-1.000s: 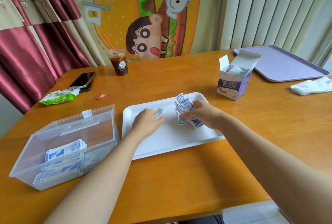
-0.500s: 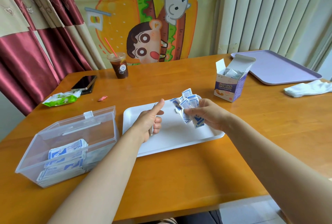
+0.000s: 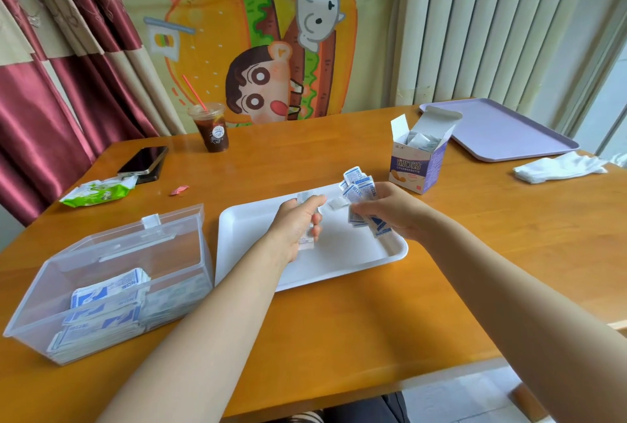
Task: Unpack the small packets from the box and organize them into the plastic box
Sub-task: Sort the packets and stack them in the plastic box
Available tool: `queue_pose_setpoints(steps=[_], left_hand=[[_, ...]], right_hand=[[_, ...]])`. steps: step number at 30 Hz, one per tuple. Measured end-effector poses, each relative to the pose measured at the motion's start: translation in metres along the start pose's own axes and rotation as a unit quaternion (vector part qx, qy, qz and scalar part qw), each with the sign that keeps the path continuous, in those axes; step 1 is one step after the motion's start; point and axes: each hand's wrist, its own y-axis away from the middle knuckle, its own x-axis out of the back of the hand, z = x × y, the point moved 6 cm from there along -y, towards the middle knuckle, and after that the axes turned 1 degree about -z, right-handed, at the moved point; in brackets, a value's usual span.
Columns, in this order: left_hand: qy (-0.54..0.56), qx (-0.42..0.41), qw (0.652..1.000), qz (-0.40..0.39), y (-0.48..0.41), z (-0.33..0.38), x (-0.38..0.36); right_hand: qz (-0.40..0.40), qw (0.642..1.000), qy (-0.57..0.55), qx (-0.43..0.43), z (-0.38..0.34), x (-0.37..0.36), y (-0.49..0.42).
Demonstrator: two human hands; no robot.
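My left hand [image 3: 298,222] has risen off the white tray [image 3: 339,263], fingers curled round a few packets [image 3: 306,243] (blurred, mostly hidden). My right hand [image 3: 395,214] clutches a fanned bunch of packets [image 3: 359,190] over the tray's far right corner.

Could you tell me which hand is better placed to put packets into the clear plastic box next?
Probably the left hand. It grips a small stack of packets over the white tray, on the side nearest the plastic box. The right hand holds a loose bunch farther away.
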Motion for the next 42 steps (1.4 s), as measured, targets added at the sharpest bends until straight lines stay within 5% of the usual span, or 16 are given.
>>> queue_pose_setpoints(steps=[8, 16, 21, 24, 28, 33, 38, 42], left_hand=[[-0.1, -0.002, 0.99, 0.095, -0.024, -0.007, 0.021], [-0.1, 0.017, 0.991, 0.093, -0.04, -0.009, 0.028], [-0.091, 0.04, 0.992, 0.08, -0.045, -0.015, 0.03], [-0.057, 0.022, 0.994, 0.093, -0.046, -0.012, 0.032], [0.0, -0.027, 0.998, 0.056, -0.042, -0.005, 0.028], [0.031, -0.06, 0.997, 0.024, -0.028, 0.005, 0.014], [0.058, -0.028, 0.99, 0.124, -0.021, 0.001, 0.024], [0.051, -0.013, 0.996, 0.066, -0.012, 0.0, 0.012]], right_hand=[[0.089, 0.991, 0.097, -0.004, -0.001, 0.03, -0.011], [0.014, 0.972, 0.233, -0.029, -0.005, -0.01, -0.043], [0.023, 0.983, 0.181, -0.027, 0.001, -0.01, -0.048], [0.041, 0.999, 0.021, -0.028, 0.004, -0.006, -0.05], [-0.012, 0.971, -0.225, -0.086, 0.004, -0.006, -0.048], [-0.085, 0.973, -0.173, -0.129, 0.006, -0.02, -0.033], [-0.082, 0.984, -0.155, -0.023, -0.007, -0.018, -0.023], [-0.146, 0.987, -0.067, -0.012, -0.012, -0.039, -0.012]])
